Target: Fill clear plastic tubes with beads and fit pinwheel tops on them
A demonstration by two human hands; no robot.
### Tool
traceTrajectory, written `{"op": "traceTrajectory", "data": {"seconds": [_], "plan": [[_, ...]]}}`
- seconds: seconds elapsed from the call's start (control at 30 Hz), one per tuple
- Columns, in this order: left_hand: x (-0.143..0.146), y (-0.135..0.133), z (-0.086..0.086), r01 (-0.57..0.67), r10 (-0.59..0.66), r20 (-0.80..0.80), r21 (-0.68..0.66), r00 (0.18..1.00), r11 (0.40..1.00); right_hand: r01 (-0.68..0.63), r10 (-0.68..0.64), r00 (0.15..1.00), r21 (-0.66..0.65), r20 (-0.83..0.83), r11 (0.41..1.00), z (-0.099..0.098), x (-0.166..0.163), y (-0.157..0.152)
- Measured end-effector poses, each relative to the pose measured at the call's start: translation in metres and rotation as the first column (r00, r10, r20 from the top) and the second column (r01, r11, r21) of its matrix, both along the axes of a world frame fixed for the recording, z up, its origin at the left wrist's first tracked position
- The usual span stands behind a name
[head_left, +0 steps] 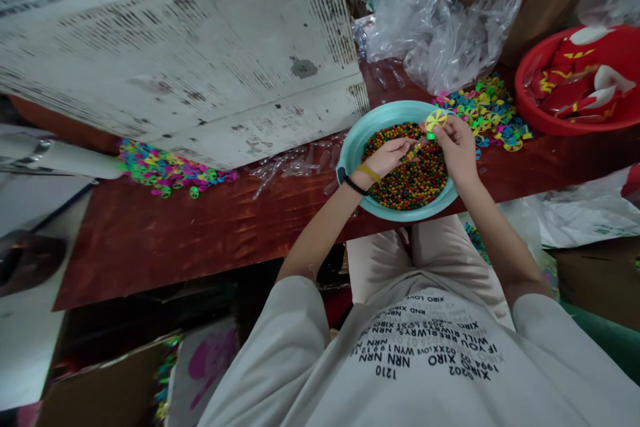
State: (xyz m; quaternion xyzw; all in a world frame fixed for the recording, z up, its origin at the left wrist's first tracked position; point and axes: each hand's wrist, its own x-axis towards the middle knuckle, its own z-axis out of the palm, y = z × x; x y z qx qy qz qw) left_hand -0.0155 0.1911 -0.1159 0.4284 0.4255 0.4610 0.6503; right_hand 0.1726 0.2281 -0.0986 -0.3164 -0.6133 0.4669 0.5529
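Over a light-blue basin (351, 121) of small multicoloured beads (407, 183), both hands are at work close together. My left hand (391, 157), with a yellow band and a dark bracelet at the wrist, is closed on a small clear plastic tube (417, 147) that seems to have some beads in it. My right hand (459, 147) pinches a yellow spoked wheel piece (436, 121) with a bit of green below it. The wheel piece is just above the tube's far end; whether they touch I cannot tell.
Behind the basin, colourful plastic wheel pieces (493, 110) lie heaped; another pile (170, 167) sits at left. Clear tubes (295, 163) lie beside a large white carton (240, 60). A red basin (530, 107) and plastic bags (440, 27) stand at the back right.
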Motion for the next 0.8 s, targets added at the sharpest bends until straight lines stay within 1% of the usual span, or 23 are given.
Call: {"op": "traceTrajectory", "data": {"seconds": [0.2,0.3,0.4,0.57,0.63,0.73,0.8], "plan": [[0.002,-0.006,0.011,0.027,-0.018,0.093,-0.098,0.996,0.995,-0.038,0.038,0.998,0.012,0.052,0.999,0.001,-0.001,-0.002],[0.001,-0.008,0.012,0.029,-0.015,0.116,-0.119,0.993,0.993,-0.038,0.039,0.992,-0.007,0.118,0.999,0.004,-0.002,-0.005],[0.001,-0.007,0.011,0.024,-0.013,0.104,-0.106,0.994,0.994,-0.024,0.026,0.984,-0.015,0.179,1.000,0.005,-0.001,-0.006],[-0.001,-0.006,0.009,0.040,-0.037,0.048,-0.067,0.998,0.997,0.004,0.000,0.979,-0.016,0.202,1.000,-0.003,0.001,-0.001],[-0.001,-0.007,0.010,0.044,-0.043,0.016,-0.057,0.999,0.997,-0.016,0.018,0.978,-0.009,0.207,1.000,-0.006,0.001,0.002],[0.001,-0.009,0.014,0.053,-0.054,-0.025,-0.039,0.998,0.998,-0.068,0.066,0.984,0.007,0.166,0.998,-0.008,0.002,0.004],[0.003,-0.011,0.017,0.064,-0.064,-0.043,-0.009,0.997,0.998,-0.080,0.076,0.986,0.019,0.151,0.997,-0.008,0.002,0.004]]}}
